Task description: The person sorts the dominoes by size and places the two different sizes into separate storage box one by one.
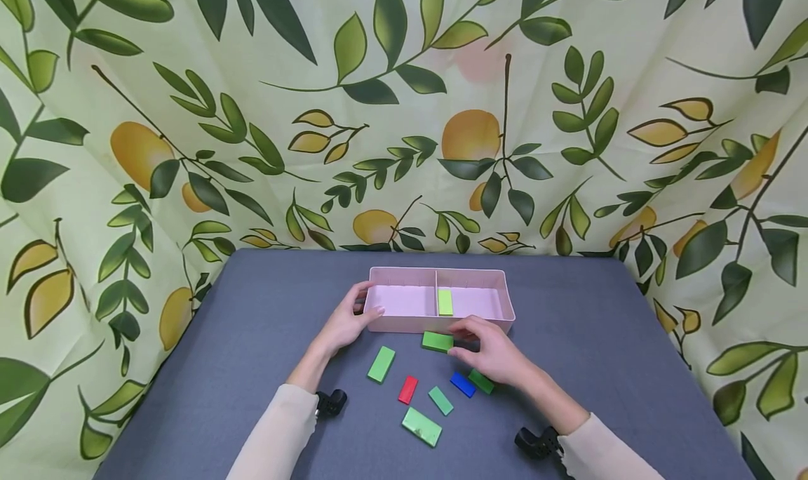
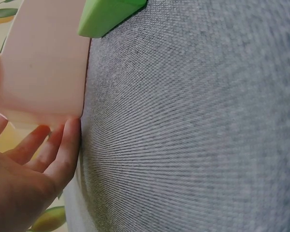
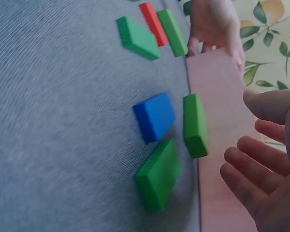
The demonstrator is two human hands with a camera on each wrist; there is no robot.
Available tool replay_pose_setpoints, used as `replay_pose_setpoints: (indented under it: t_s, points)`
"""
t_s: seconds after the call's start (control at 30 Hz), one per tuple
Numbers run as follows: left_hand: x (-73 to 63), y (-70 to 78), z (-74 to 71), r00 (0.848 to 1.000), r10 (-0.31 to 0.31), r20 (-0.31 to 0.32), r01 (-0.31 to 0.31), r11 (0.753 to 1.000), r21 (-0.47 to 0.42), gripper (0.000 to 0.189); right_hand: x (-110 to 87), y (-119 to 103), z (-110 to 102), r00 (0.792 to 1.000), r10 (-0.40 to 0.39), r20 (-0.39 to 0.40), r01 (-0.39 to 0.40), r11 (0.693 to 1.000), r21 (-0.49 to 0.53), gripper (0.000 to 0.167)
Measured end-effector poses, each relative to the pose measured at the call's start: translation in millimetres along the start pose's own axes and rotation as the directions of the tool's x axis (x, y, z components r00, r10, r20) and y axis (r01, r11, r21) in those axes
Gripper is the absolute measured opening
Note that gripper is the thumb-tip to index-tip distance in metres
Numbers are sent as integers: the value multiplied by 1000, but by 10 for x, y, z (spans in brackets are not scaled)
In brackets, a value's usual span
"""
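Note:
A pink two-compartment box (image 1: 404,324) lies across the table, a yellow-green block (image 1: 445,302) in its right compartment against the divider. At the box's left end, my left hand (image 1: 346,320) holds the corner, its thumb at the front rim and fingers along the end wall. My right hand (image 1: 492,352) hovers by the front wall with fingers loosely bent and nothing between them, as the right wrist view shows. Near its fingertips, a green block (image 1: 438,342) lies right along the box's front. Close below that hand are a blue block (image 3: 154,117) and a dark green block (image 3: 158,176), partly hidden in the head view.
Farther left on the grey table (image 1: 265,340) lie a green block (image 1: 381,365) and a small red block (image 1: 407,389). Nearer the front are a small green block (image 1: 440,401) and a larger light green block (image 1: 421,427). A leaf-patterned curtain (image 1: 404,136) hangs behind the table.

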State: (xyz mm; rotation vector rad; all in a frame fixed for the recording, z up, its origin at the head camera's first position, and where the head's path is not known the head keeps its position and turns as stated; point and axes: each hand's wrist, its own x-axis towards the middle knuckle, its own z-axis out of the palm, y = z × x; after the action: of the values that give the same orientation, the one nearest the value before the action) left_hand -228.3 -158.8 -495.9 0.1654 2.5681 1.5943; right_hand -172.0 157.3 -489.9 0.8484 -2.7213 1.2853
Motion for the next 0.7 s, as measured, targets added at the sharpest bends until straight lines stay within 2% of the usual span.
replay_pose_setpoints:
  t_s: [0.1, 0.27, 0.7]
  points:
    - [-6, 4, 0, 1000, -1, 2, 1, 1000, 1, 66, -22, 44, 10, 1000, 21, 21, -21, 1000, -21, 38]
    - [-10, -3, -6, 1000, -1, 5, 1, 1000, 3, 66, -32, 128, 36, 996, 17, 82, -12, 998, -64, 42]
    - [-17, 4, -7, 1000, 3, 9, -3, 1000, -7, 66, -36, 141, 111, 992, -15, 122, 17, 1000, -22, 39]
